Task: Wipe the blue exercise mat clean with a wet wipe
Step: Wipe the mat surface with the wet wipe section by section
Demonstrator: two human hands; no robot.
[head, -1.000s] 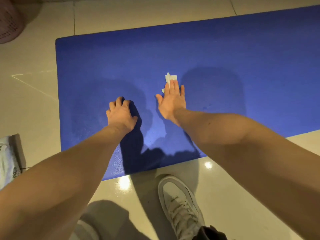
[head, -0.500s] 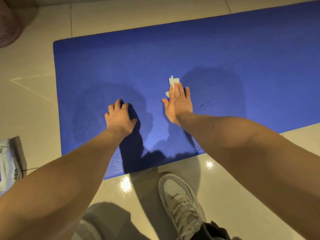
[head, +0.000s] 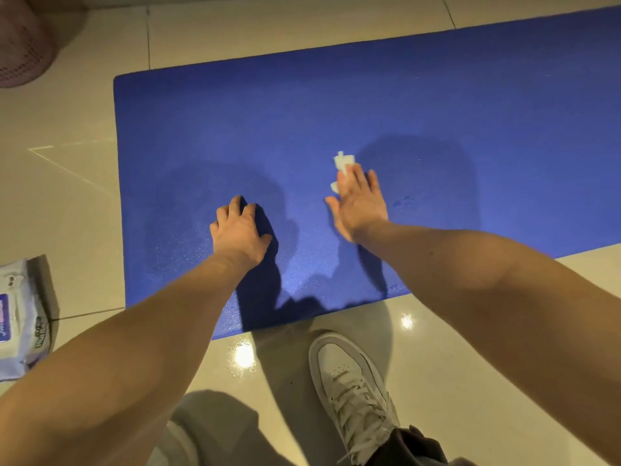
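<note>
Both hands lie on the blue foam exercise mat (head: 336, 95) on the tiled floor (head: 302, 25), the left hand (head: 240, 230) braced with empty curled fingers, the right hand (head: 359, 203) pressing the crumpled white wet wipe (head: 342, 161) under straight fingers mid-stroke, the next move probably calling for steady pressure across unwiped mat beyond.

Both bare arms reach forward and down. The left hand (head: 240, 230) is propped with its fingers (head: 238, 203) curled under and the thumb out to the side, holding nothing. The right hand (head: 361, 203) lies flat, palm down, fingers straight and close together, pressing a wet wipe (head: 343, 161) beneath the fingertips (head: 358, 176).
</note>
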